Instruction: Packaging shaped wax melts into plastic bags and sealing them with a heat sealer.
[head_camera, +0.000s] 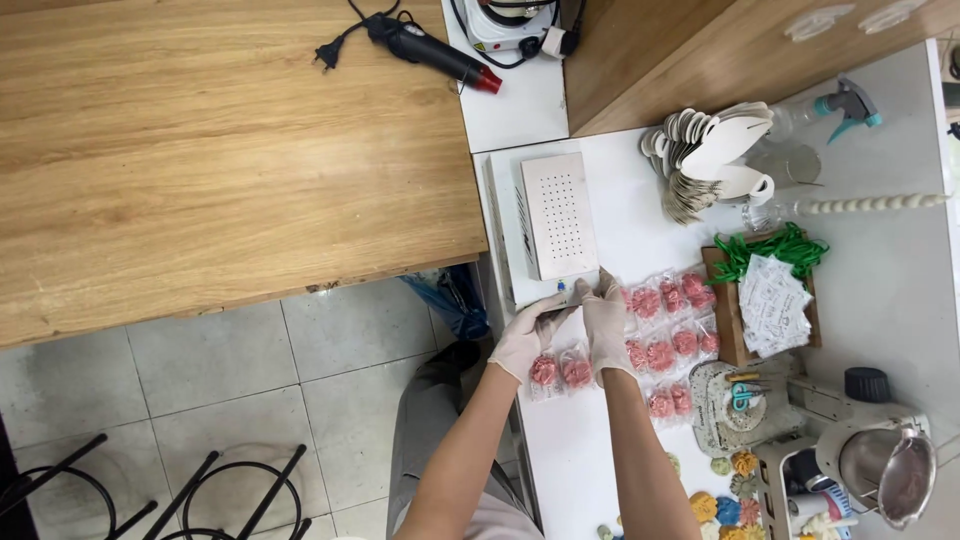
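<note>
A person stands at a white table (600, 440) and looks down at two hands in thin white gloves. The left hand (527, 335) and the right hand (607, 322) are close together, just in front of a white box with many small holes in its lid (558, 214). The fingers of both hands are pinched narrow around a small clear packet (572, 292) at the near edge of that box. The packet is too small to see well.

Just under the hands lie two clear bags with pink flower shapes inside (561, 371). They sit on the white table, between the two wrists. To the right, more clear bags of pink flower shapes (672, 325) lie in rows, touching one another.

Farther right stands a brown wooden tray (724, 318) with white paper cards (777, 305) and green strings (775, 250) in it. Behind it there is a pile of white flat shapes (712, 150) and a spray bottle with a teal top (835, 108). A long white twisted candle (870, 204) lies near them.

At the bottom right is a shiny metal pot (895, 465), and beside it lie little flowers in yellow, blue and orange (722, 505).

On the left is a big wooden table (220, 150). A black heat gun with a red tip (435, 47) lies at the top, well apart from the hands. The floor (250, 390) has grey tiles.
</note>
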